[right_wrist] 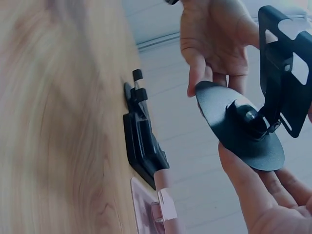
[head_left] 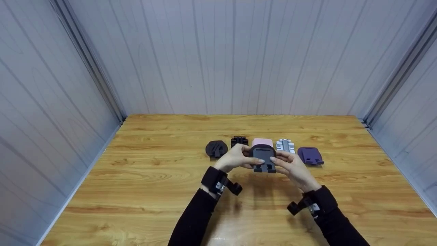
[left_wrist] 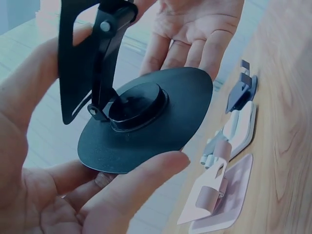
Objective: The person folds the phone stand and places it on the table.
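Observation:
Raised above the table, a black folding phone stand is held between both hands. My left hand grips its left edge, and my right hand grips the right edge, thumbs on the near side. The left wrist view shows its oval-looking base with a raised round hub, and a hinged arm leading to a cut-out plate. In the right wrist view, fingers of both hands support the base from its rim and underside. Parts of the plate run out of the wrist views.
Behind the hands, more phone stands stand in a loose row on the wooden table: a dark round one, a black one, a pink one, a white one and a purple one. Pale panel walls enclose the table.

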